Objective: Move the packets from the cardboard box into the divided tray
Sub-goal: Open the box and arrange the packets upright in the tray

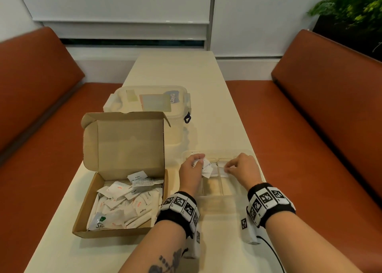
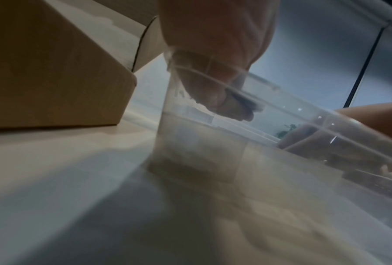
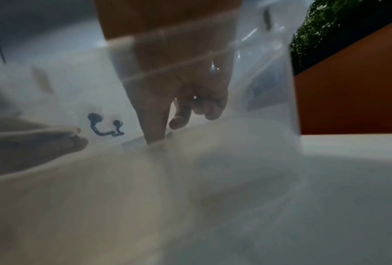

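A cardboard box is placed on the table at the 8 o'clock position of the head view, with its lid raised. White packets are heaped loose inside it. A clear divided tray is set just beside the box, at its 3 o'clock side.

A crumpled bunch of white packets is grasped in the curled fingers of the left hand, which is held above the far left part of the tray. From the left wrist view, the same hand is seen through the tray wall; the box wall lies at 9 o'clock.

A single packet is pinched at its edge by the fingertips of the right hand, over a far compartment at 3 o'clock of the left hand. Which compartment receives it cannot be told.

A lidded clear container stands at 12 o'clock of the box. Brown benches flank the table.
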### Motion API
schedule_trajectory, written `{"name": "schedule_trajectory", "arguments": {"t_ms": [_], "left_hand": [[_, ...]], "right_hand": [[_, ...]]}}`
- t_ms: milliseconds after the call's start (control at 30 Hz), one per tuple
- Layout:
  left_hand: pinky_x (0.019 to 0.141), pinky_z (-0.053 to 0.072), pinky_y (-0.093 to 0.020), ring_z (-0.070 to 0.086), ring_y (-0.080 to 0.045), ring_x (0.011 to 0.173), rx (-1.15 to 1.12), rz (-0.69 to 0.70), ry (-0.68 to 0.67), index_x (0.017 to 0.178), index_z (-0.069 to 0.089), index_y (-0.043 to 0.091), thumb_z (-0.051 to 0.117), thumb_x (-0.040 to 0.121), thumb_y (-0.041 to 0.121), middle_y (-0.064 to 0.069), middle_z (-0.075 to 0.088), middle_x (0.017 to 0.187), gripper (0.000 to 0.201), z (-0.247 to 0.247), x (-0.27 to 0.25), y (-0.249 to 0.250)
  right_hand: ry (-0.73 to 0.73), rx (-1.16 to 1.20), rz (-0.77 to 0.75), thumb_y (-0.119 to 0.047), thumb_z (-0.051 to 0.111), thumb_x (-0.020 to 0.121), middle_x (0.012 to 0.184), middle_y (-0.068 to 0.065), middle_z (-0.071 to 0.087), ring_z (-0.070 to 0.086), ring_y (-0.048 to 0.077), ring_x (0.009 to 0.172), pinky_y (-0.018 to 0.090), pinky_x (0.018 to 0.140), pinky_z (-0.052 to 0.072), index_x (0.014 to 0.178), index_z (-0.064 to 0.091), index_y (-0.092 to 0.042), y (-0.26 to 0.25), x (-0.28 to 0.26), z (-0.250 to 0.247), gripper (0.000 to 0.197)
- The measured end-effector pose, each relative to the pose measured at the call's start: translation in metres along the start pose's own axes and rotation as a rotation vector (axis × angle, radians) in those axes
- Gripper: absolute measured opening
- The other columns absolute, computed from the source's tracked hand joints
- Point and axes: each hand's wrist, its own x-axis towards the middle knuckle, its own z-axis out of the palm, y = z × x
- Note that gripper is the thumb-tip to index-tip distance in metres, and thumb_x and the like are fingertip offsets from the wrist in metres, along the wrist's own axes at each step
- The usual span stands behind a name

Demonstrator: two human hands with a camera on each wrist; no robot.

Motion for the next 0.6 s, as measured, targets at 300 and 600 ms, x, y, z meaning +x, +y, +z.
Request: {"name": "schedule_trajectory", "arguments": {"t_ms": [300, 600], "left_hand": [[0.093, 0.048, -0.05, 0.059, -0.028, 0.097, -0.095, -0.071, -0.037, 0.089, 0.07, 0.02, 0.047, 0.092, 0.001, -0.005, 0.063, 0.098, 0.03, 0.0013, -0.0017, 0.0028], [0.088, 0.051, -0.045, 0.061, -0.024, 0.092, -0.103, -0.107, -0.083, 0.089, 0.071, 0.019, 0.044, 0.083, -0.009, -0.001, 0.062, 0.096, 0.039, 0.0011, -0.003, 0.0052]], "right_hand": [[0.018, -0.096, -0.065, -0.016, 0.071, 0.078, 0.077, -0.003, 0.05, 0.047, 0.017, 0.082, 0.023, 0.055, 0.03, 0.077, 0.057, -0.018, 0.0034, -0.0003, 0.0054, 0.014], [0.056, -0.009, -0.034, -0.015, 0.069, 0.078, 0.076, -0.002, 0.054, 0.049, 0.017, 0.076, 0.019, 0.052, 0.028, 0.076, 0.056, -0.017, 0.0001, 0.0012, 0.0066, 0.014]]}}
